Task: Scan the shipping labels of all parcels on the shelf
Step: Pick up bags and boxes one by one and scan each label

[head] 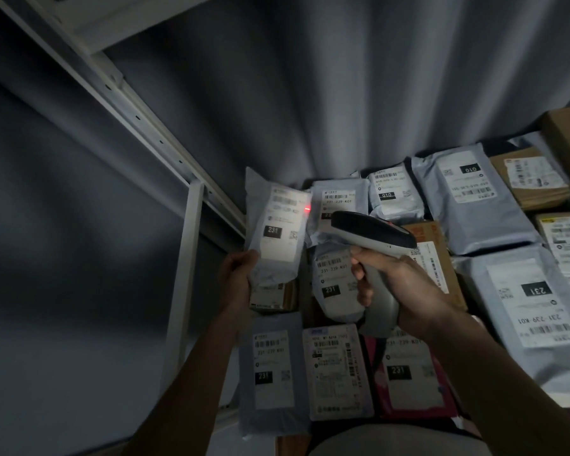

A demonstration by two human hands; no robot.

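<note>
Head view looks down onto a shelf [191,245] crowded with parcels, and the step in hand seems to be one scan among many. The left hand [239,278] grips the lower end of a grey poly mailer [275,232], lifted off the pile and tilted so its shipping label [282,225] faces the barcode scanner [372,236]. The right hand [399,287] is wrapped round the scanner's pistol handle; whether a finger presses the trigger I cannot tell. A red scan spot [307,209] glows at the label's right edge, beside the barcode rather than on it, so the next move probably calls for swinging the beam left across the bars, then setting this mailer down and taking another. The shelf holds more grey mailers lying label up, several marked 231 and two marked 010, with brown cardboard boxes [537,176] at the right and a pink bag [375,363] near the front edge under a label.
</note>
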